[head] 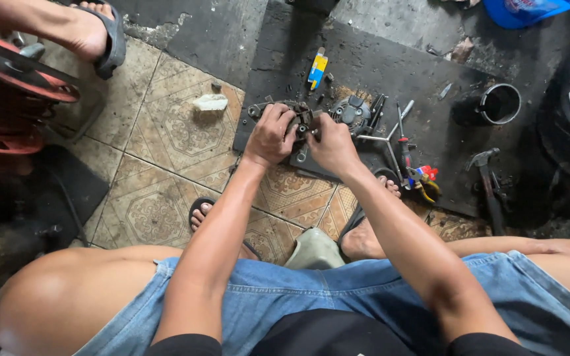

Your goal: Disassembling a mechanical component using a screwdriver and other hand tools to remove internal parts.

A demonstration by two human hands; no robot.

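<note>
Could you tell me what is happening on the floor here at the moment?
A person squats over a dark mat, both hands on a greasy metal part. The left hand grips it from the side; the right hand works at its middle. A round finned unit, a screwdriver and a hammer lie nearby.

The person wears faded blue denim shorts and a black top. Dark flip-flops are on both feet. Arms and hands are bare.
</note>
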